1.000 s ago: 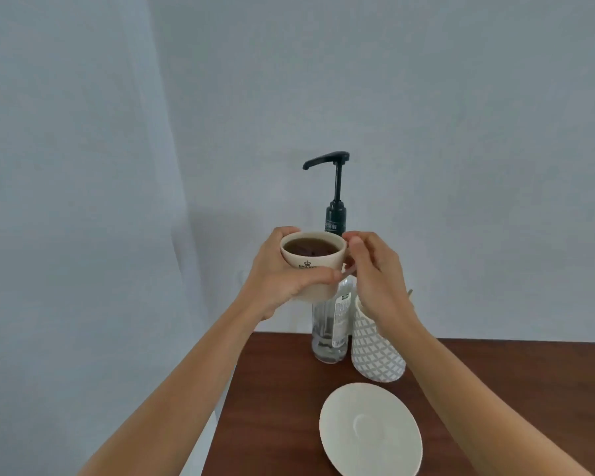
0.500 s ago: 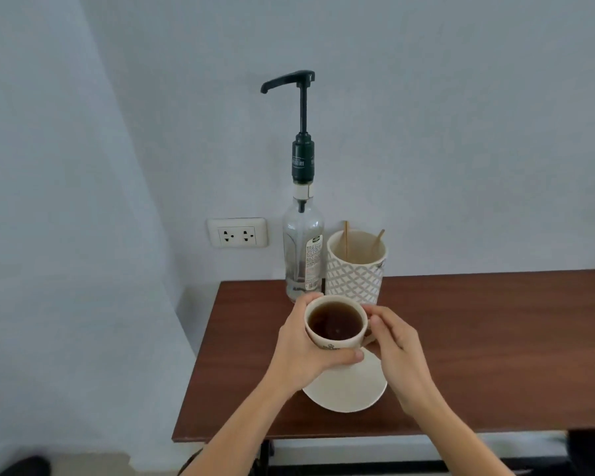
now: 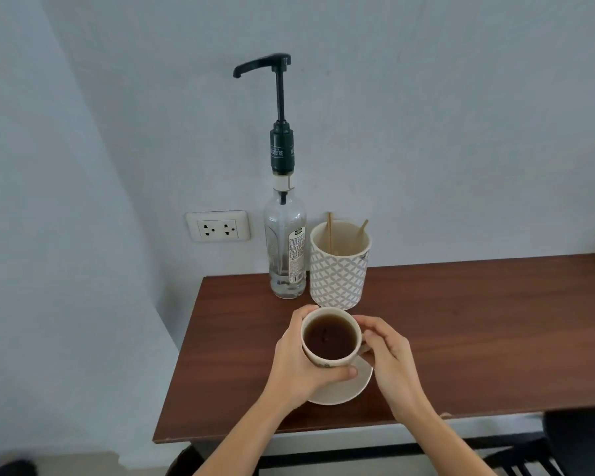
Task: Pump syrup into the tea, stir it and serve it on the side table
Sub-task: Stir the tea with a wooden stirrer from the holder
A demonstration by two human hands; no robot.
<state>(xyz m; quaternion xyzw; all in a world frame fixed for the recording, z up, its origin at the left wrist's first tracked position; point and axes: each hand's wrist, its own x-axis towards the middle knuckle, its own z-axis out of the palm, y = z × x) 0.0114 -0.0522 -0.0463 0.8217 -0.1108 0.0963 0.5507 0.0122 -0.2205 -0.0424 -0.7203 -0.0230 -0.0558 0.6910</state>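
Cream cup (image 3: 330, 338) of dark tea, upright, over the saucer (image 3: 344, 389).
Left hand (image 3: 299, 362) wraps its grip around it; right hand (image 3: 389, 352) pinches the handle side. Syrup bottle (image 3: 284, 249) and patterned holder (image 3: 339, 269) stand behind on the worktop (image 3: 461, 321).

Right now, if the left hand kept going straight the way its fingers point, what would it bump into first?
Probably the patterned white-and-grey ceramic holder just beyond the tea cup that the left hand grips, though depth is hard to judge.

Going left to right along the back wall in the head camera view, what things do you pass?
Wall socket → syrup bottle with its pump → patterned holder holding wooden stir sticks.
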